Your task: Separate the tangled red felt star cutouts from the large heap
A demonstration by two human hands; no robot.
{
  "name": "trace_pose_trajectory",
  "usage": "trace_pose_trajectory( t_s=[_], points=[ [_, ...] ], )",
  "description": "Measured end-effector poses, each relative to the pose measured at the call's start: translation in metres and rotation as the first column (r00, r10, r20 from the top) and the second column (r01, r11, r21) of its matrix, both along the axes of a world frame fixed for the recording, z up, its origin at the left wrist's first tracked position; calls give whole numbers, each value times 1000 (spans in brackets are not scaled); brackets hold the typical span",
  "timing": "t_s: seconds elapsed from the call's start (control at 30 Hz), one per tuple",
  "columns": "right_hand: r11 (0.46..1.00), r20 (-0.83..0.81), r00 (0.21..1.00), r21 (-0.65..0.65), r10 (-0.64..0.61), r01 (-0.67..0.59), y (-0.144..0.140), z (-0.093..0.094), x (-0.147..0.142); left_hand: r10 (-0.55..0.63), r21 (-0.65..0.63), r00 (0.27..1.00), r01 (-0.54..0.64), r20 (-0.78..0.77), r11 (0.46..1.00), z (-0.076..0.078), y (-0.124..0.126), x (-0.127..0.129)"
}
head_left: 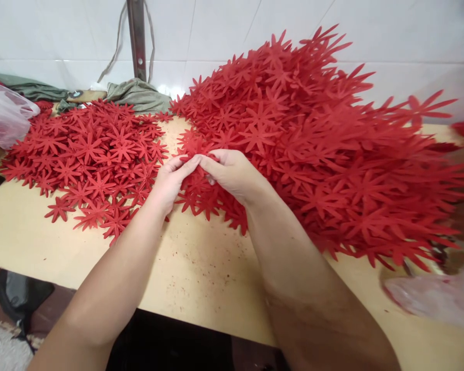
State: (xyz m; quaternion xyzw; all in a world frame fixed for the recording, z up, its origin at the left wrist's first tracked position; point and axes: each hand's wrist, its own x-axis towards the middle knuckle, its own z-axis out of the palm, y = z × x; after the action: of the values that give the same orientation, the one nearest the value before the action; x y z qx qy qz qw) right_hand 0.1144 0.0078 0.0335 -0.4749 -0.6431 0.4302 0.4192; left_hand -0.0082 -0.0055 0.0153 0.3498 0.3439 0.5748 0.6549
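I'm seeing both hands, left hand (172, 179) and right hand (232, 172), pinching red flower cutouts (195, 149) over the pale wooden table (201, 268), white tiled wall (224, 31) standing behind.

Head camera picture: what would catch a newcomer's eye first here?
First, the big heap of red flower-shaped cutouts piled high on the right half of the pale wooden table, reaching up against the white wall. A flatter spread of the same red flowers lies on the table's left side. Between them, the left hand and right hand meet fingertip to fingertip, pinching at flowers on the heap's near edge.
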Motion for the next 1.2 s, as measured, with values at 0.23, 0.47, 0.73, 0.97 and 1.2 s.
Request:
trace_pose_trajectory(
  t_s=[0.23,0.47,0.73,0.97,1.2],
  points=[
    [978,-375,920,-116,118,-173,-1,-1,2,149,-88,988,-145,39,985,7,1,-1],
    [980,-374,927,-170,31,-101,3,-5,1,250,-141,964,-237,88,961,11,-1,3],
    [971,-404,906,-235,-128,32,8,-4,9,374,-114,924,-364,83,924,7,10,-12],
    [972,-445,867,-165,-223,166,12,0,22,217,-57,976,-218,-30,974,9,6,-11],
    [966,-383,893,-185,-238,178,10,-1,6,106,-14,991,-107,-86,994,8,-1,1]
  ],
)
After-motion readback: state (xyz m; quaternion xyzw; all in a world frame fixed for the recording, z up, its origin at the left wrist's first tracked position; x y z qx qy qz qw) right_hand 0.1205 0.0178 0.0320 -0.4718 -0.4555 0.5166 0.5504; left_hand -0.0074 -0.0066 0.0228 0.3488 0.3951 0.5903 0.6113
